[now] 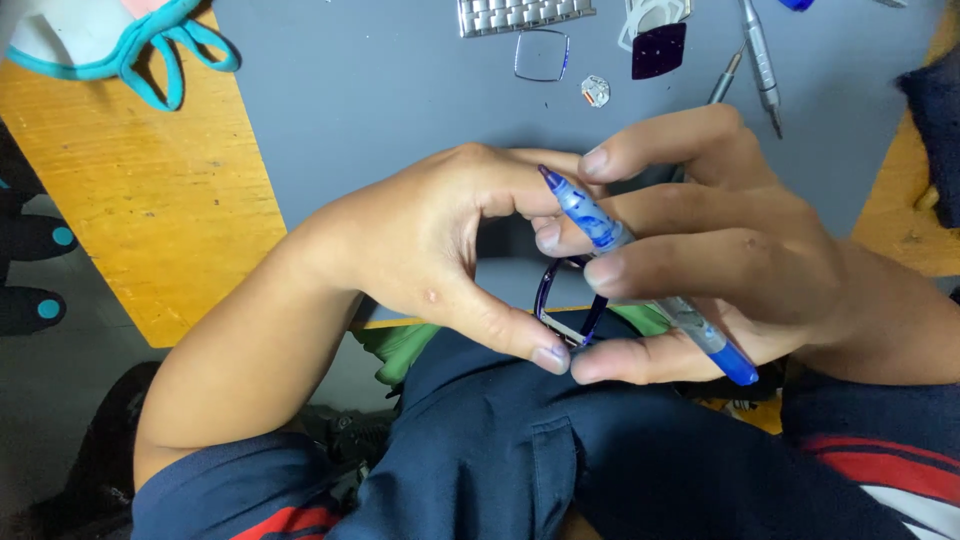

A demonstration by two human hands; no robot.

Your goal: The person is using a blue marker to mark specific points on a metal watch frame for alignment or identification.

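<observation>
Both hands meet over the lap at the edge of the grey mat [400, 90]: the left hand [440, 240] and right hand [720, 250] pinch a small dark blue watch case [568, 305] between thumbs and fingers. The right hand also grips a blue pen [610, 235] (tip pointing up-left), and a metal watch band [525, 14] lies well apart at the mat's far edge.

Pen [600, 228]: translucent blue with dark blue swirls; watch case [566, 305]: dark blue. Mat [400, 90]: grey, on yellow-orange table [140, 210]. Mask [100, 35]: white with teal straps; trousers [520, 450]: navy, red-and-white stripes.
</observation>
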